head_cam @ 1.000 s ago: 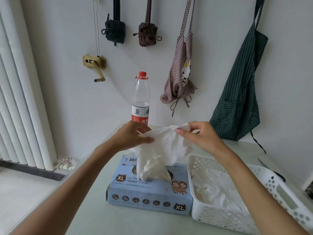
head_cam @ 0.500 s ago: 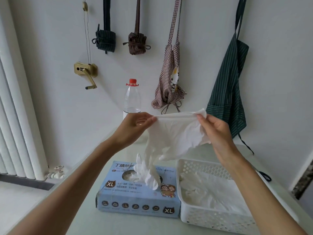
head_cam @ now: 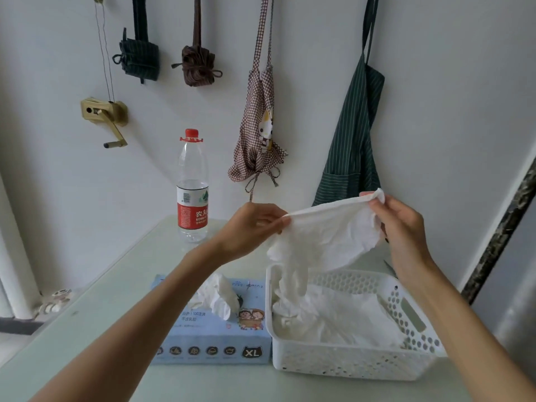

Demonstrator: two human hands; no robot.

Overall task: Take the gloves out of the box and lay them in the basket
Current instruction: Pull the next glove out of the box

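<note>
We hold a white glove (head_cam: 324, 242) stretched above the basket (head_cam: 356, 364), left hand (head_cam: 249, 227) and right hand (head_cam: 403, 227) each pinching its cuff. It looks thin, limp, featherlight. The box (head_cam: 211, 338) sits at the basket's nine o'clock.

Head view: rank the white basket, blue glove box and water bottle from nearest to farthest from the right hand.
1. White perforated plastic basket, just below the right hand.
2. Light blue cardboard glove box, lower left.
3. Clear plastic water bottle, far left by the wall.
</note>
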